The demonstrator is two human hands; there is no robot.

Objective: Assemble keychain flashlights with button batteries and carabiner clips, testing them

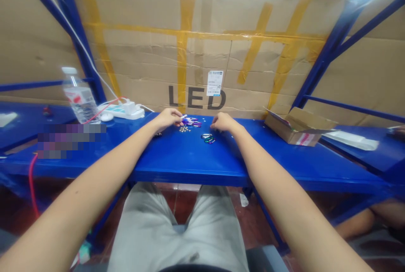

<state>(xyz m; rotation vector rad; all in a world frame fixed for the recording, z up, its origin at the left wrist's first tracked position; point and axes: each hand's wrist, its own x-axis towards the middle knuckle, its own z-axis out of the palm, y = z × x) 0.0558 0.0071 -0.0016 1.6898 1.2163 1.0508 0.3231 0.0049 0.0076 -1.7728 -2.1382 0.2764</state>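
Both my arms reach forward over a blue metal table [190, 158]. My left hand [170, 117] rests on the table with its fingers curled, pinching a small pale piece at its fingertips beside a heap of purple carabiner clips [191, 122]. A small cluster of silvery rings [184, 129] lies just in front of that hand. My right hand [223, 121] lies knuckles up with fingers curled down on the table, next to a green and a silver carabiner [207, 138]. What the right fingers hold, if anything, is hidden.
A taped cardboard sheet marked LED [202, 65] stands behind the table. At the left are a water bottle [79, 96] and a white power strip [125, 110] with a red cable. An open cardboard box [297, 126] sits at the right. Another person's limb [367, 221] shows lower right.
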